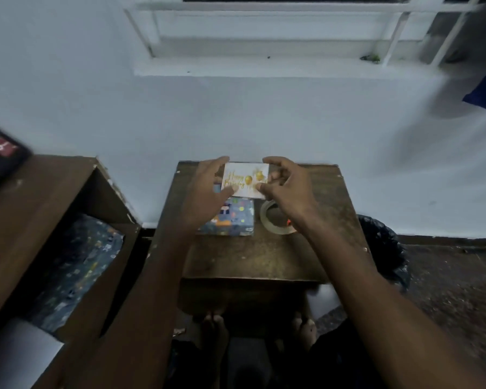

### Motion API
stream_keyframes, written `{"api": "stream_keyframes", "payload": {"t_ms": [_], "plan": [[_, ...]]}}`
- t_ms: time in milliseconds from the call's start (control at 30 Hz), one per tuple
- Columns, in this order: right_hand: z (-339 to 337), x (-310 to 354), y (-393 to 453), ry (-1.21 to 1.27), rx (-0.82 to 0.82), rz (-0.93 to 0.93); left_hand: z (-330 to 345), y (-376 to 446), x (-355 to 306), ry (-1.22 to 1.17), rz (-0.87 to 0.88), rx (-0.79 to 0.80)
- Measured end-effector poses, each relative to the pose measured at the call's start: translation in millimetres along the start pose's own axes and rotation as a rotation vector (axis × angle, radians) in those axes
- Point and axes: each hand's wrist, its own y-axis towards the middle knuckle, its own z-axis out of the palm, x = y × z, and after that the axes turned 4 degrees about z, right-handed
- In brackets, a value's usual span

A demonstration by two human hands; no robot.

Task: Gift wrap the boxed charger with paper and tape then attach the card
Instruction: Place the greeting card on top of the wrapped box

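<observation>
Card step, I'd say — left hand (pixel 208 189) and right hand (pixel 284 183) pinch the white gold-lettered birthday card (pixel 246 181) by its side edges above the blue patterned wrapped box (pixel 230 220) mid-table — next needs tape from the clear roll (pixel 275 219) just right.

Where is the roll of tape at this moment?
In the head view, the roll of tape lies on the small table, just right of the wrapped box, partly under the right hand.
</observation>
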Motion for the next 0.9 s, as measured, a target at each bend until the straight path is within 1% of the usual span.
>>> {"api": "stream_keyframes", "payload": {"t_ms": [67,133,200,233,267,300,333,433,533,600,667,733,900], "plan": [[17,-3,0,0.047,0.003,0.04,-23,-15,16,0.175,-0.001,0.186],[28,-6,3,0.152,-0.019,0.096,-37,-22,26,0.338,-0.021,0.347],[33,-8,6,0.249,-0.031,0.156,-40,-22,30,0.493,-0.035,0.416],[35,-8,7,0.292,-0.034,0.195,-39,-20,33,0.535,-0.033,0.41],[36,-7,9,0.346,-0.045,0.239,-38,-18,33,0.51,-0.041,0.396],[36,-5,11,0.416,-0.062,0.285,-40,-15,29,0.413,-0.069,0.384],[35,-3,14,0.504,-0.078,0.328,-42,-11,28,0.267,-0.116,0.383],[27,1,26,0.697,-0.094,0.417,-54,-4,18,-0.138,-0.333,0.477],[23,1,31,0.755,-0.102,0.462,-62,-9,16,-0.373,-0.561,0.536],[27,1,33,0.793,-0.119,0.484,-66,-13,19,-0.523,-0.652,0.571],[31,5,33,0.827,-0.121,0.493,-70,-16,24,-0.679,-0.693,0.569],[35,8,33,0.844,-0.09,0.489,-72,-20,25,-0.809,-0.712,0.535],[38,17,26,0.949,0.042,0.449,-68,-30,25,-0.973,-0.703,0.435]]}}
